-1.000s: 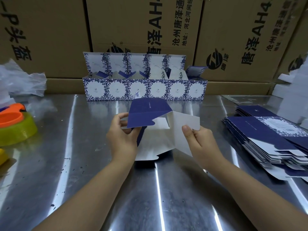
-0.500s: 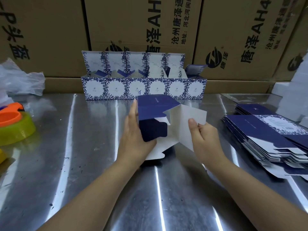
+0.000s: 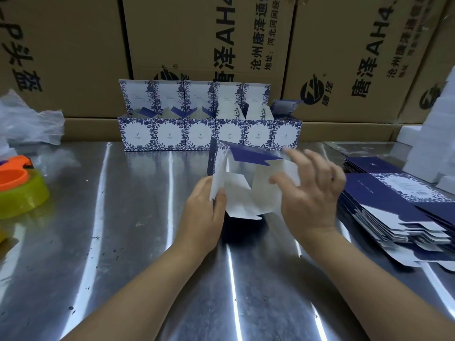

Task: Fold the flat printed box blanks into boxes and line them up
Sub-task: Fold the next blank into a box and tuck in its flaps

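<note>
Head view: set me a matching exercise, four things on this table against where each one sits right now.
Things
1. row of folded boxes
2. stack of flat blanks
3. half-folded box
4. yellow-green tape roll

Places
A. far left edge of the table
B. between the left hand and right hand
C. right side of the table
D. back of the table, lids open

Pairs: 1-D, 2-C, 3-B, 4-A

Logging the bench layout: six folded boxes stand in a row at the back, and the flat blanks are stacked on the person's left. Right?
No: the head view shows the flat blanks stacked on the person's right. The six folded boxes do stand in a row at the back.
</note>
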